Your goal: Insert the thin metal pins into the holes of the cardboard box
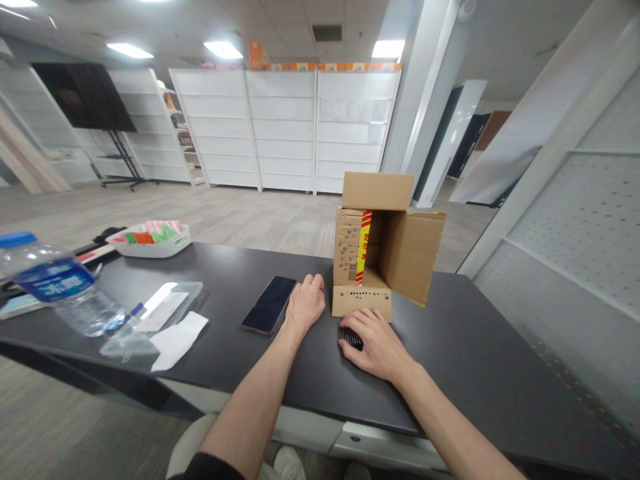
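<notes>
My left hand (306, 303) rests on the dark desk with its fingers curled in, right beside a black smartphone (270, 305); nothing shows in it. Under my right hand (375, 343) is a small black object with fine ridges like comb teeth (351, 338). Thumb and fingers close around it, and the palm hides most of it. Just beyond stands an open cardboard box (347, 250), its opening towards me. One flap spreads to the right, another points up, and the lower flap (360, 303) hangs down in front, close to my right fingertips. Yellow-and-red tape runs down the box.
On the left of the desk (225, 267) are a water bottle (60, 287), a clear plastic case (170, 307), a white paper (180, 340) and a white tray (150, 248) with colourful packets. A perforated panel (575, 267) rises at the right.
</notes>
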`<state>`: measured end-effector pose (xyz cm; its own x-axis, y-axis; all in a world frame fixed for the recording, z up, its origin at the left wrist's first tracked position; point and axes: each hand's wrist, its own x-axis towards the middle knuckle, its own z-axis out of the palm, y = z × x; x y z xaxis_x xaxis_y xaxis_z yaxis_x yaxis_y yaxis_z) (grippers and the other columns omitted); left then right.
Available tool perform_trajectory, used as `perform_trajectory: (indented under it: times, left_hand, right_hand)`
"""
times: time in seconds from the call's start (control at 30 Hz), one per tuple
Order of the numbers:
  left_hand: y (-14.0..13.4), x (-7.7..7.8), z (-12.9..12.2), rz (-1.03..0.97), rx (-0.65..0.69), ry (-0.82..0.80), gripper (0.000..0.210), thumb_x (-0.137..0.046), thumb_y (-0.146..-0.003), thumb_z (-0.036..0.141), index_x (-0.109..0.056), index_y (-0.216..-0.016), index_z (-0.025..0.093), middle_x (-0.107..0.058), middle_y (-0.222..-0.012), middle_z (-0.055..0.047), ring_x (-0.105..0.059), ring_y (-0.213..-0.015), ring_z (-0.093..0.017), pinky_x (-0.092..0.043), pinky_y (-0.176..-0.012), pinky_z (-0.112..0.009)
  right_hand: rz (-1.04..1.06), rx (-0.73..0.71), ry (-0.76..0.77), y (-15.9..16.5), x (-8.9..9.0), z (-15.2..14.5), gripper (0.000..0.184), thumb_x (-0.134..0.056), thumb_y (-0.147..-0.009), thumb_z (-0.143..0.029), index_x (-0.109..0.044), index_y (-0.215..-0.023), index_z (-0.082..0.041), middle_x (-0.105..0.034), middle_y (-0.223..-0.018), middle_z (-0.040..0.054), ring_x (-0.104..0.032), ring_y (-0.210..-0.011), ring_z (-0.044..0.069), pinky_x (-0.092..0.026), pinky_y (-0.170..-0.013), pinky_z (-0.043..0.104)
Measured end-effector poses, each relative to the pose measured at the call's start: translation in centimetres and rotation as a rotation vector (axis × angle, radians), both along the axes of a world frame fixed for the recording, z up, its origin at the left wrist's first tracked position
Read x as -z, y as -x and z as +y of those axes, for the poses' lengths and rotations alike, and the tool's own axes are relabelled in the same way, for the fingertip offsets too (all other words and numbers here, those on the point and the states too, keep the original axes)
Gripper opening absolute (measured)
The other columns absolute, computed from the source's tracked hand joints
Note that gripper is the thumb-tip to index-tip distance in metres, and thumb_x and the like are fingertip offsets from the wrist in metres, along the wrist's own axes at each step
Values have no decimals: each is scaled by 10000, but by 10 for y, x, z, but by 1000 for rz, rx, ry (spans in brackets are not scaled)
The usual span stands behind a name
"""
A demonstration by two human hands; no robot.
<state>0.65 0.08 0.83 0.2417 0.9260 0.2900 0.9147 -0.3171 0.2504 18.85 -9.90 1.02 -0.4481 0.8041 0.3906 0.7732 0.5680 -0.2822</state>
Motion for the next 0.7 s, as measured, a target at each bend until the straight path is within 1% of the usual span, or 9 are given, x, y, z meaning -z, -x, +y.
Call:
perform_trajectory:
  times: [0.3, 0.5, 0.7]
  left_hand:
    - [0, -1, 0, -14, -8, 24, 221, -415, -948, 153, -578, -1070, 239, -602, -1076, -60, -622, -887, -183, -450, -827, -321]
    - [0, 2, 2, 1, 5, -14, 206, -416, -942, 156, -572, -1048, 239, -607, -1064, -54, -626, -879, -188, -449, -807, -319]
    - [0, 1, 1, 7, -5, 5, 214, -407, -944, 156, -569, -1055, 240, -608, -1072, -58, -633, -893, -184, -453, -806, -310]
  right_hand:
    - [-30, 4, -29, 1, -1, 0, 167, -649, -869, -279, -671, -1022, -216, -722, -1051, 74, -602, -1000, 244, -409, -902, 401]
    - [-57, 16, -20, 2, -4, -1, 183, -652, -848, -258, -668, -1024, -210, -717, -1072, 70, -598, -1004, 244, -404, -906, 400]
    - [-63, 17, -38, 3, 0, 2, 152, -641, -857, -247, -675, -1000, -206, -726, -1022, 69, -605, -972, 236, -415, -898, 397]
